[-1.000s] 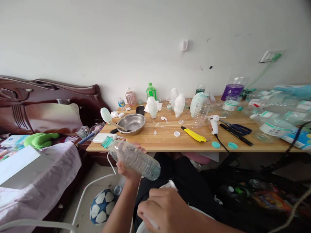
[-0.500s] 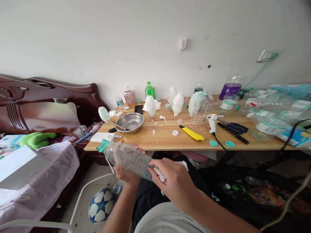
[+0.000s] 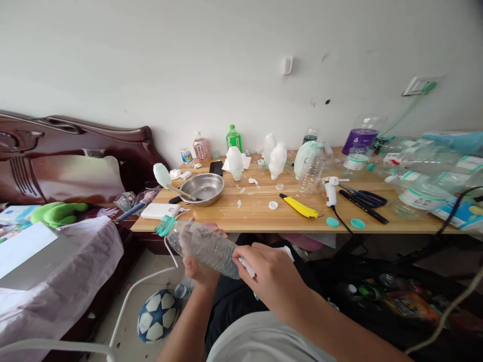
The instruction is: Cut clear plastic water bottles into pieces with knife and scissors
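Our left hand (image 3: 198, 270) grips and our right hand (image 3: 269, 271) pinches, both before the light-brown wooden table (image 3: 256, 221). There our left hand holds a tilted, clear ribbed plastic bottle with a turquoise neck (image 3: 207, 246); on the table's left sits a round silver metal bowl (image 3: 210, 202); before the table, our right hand holds a slim white object (image 3: 247, 267).

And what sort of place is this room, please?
Probably a bedroom with a home work table: a carved wooden headboard stands at the left, while a yellow cutter and what looks like a white glue gun are on the table.
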The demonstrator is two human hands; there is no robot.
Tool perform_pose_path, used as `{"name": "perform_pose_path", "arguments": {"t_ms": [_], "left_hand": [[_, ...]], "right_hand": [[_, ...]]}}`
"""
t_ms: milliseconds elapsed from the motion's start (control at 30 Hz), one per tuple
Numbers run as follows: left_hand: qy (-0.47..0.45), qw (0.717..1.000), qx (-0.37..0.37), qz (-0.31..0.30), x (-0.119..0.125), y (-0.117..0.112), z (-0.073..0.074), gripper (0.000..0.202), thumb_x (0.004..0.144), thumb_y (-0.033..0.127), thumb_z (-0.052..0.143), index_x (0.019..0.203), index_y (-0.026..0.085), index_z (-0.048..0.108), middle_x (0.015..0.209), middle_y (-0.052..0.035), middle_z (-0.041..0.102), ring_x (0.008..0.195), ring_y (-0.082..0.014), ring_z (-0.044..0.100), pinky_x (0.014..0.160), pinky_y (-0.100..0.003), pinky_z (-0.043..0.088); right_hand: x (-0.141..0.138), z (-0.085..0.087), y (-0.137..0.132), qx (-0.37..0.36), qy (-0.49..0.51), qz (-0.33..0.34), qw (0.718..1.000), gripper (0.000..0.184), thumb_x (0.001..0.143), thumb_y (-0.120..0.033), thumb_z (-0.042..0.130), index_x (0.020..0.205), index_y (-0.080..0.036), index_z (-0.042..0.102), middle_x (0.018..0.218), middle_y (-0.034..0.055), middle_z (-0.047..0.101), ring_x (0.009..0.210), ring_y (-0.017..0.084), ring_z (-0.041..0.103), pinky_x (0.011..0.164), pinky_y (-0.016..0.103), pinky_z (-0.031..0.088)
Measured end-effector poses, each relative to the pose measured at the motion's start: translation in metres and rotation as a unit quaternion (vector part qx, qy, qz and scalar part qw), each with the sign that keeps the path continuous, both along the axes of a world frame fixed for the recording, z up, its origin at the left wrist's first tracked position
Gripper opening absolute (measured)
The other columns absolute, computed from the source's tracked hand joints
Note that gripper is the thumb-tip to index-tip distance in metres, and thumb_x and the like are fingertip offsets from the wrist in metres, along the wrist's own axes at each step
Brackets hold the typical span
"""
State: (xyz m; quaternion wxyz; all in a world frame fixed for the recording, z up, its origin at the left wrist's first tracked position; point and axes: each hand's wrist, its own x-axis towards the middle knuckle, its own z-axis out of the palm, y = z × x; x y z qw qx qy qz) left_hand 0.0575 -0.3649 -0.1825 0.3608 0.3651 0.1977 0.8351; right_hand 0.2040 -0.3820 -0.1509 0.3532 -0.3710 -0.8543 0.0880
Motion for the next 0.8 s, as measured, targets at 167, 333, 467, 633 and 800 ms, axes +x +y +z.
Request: {"name": "perform_pose_path", "arguments": {"t_ms": [167,333,467,633,800], "left_hand": [[0.005,1.0,-0.008,-0.004,-0.002,0.001,0.002,0.059,0.069,0.063,0.064,0.119,0.032,0.059,0.085,-0.0041,0.065,0.071,-0.02,0.059,0.065,-0.034,0.052],[0.015,0.999,-0.026,-0.034,0.005,-0.002,-0.011,0.057,0.069,0.063,0.064,0.116,0.031,0.059,0.08,-0.0037,0.066,0.068,-0.0202,0.061,0.061,-0.033,0.053],[0.018,0.999,-0.029,-0.012,-0.003,0.0,-0.023,0.063,0.064,0.064,0.068,0.115,0.028,0.06,0.084,-0.0047,0.069,0.067,-0.0204,0.063,0.057,-0.032,0.054],[-0.01,0.997,-0.07,-0.004,-0.036,0.01,-0.012,0.057,0.072,0.065,0.057,0.112,0.025,0.063,0.078,-0.005,0.068,0.065,-0.0197,0.063,0.06,-0.033,0.055],[0.013,0.994,-0.095,-0.053,-0.026,-0.002,-0.009,0.079,0.07,0.081,0.051,0.134,0.034,0.046,0.098,-0.0057,0.071,0.073,-0.0244,0.069,0.077,-0.049,0.056]], "right_hand": [[0.002,0.003,-0.001,-0.033,-0.042,-0.011,0.999,0.01,0.088,-0.014,0.059,0.087,-0.02,0.067,0.07,0.0012,0.068,0.066,0.015,0.065,0.058,0.025,0.036],[-0.001,0.001,0.01,-0.07,-0.102,-0.057,0.991,0.014,0.091,-0.018,0.056,0.091,-0.02,0.069,0.075,0.004,0.071,0.072,0.017,0.067,0.06,0.025,0.037],[0.008,0.001,0.021,-0.146,-0.091,-0.088,0.981,0.014,0.091,-0.02,0.056,0.092,-0.021,0.069,0.085,0.0049,0.074,0.081,0.019,0.069,0.066,0.025,0.041],[0.027,0.012,-0.002,-0.207,0.064,-0.003,0.976,0.01,0.091,-0.024,0.056,0.09,-0.024,0.066,0.084,-0.002,0.074,0.076,0.014,0.068,0.07,0.024,0.045],[0.014,0.011,-0.012,-0.214,0.021,-0.035,0.976,0.041,0.084,-0.035,0.066,0.122,-0.021,0.063,0.094,0.006,0.076,0.083,0.024,0.071,0.073,0.031,0.049]]}}
